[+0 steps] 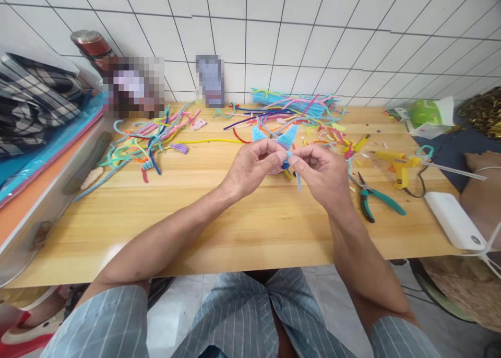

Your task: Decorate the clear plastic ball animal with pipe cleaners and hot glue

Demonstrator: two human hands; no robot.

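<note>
My left hand and my right hand meet above the middle of the table, fingers pinched together. Between their fingertips is a light blue pipe cleaner, with a loose blue end hanging below. Just behind the fingers rise pointed, ear-like fuzzy blue pieces; my left fingers touch or cover the lower part. A dark blue bit shows beneath the fingertips. How these pieces join is hidden by my hands.
Loose coloured pipe cleaners lie at left, with a blue bundle along the wall. On the right are pliers, a yellow glue gun and a white power bank. A plastic bin borders the left.
</note>
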